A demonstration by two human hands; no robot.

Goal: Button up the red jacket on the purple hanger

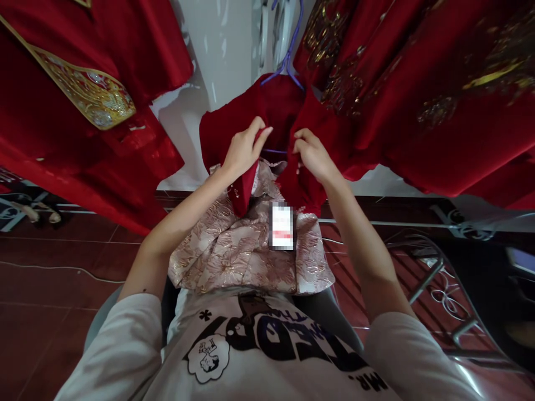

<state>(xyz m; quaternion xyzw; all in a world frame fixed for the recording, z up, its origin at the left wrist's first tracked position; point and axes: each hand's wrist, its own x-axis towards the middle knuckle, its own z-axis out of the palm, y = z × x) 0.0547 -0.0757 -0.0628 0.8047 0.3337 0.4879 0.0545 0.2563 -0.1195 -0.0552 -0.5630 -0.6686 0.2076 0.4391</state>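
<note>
"Where's our red top [229, 120]?"
"Ahead of us, on the purple hanger [287, 62]. Our right hand [314, 157] has its fingers closed on one front edge."
"Our left hand [243, 151]?"
"At the other edge, thumb slightly apart from forefinger; we can't tell its grip."
"Below?"
"Brocade [234, 253] across our lap, with a white tag [282, 225] over it."

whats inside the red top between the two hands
Through the opening of the red top, the purple hanger shows at the neck, with pale pink patterned fabric lower down. Whatever lies behind its front panels is covered.
</note>
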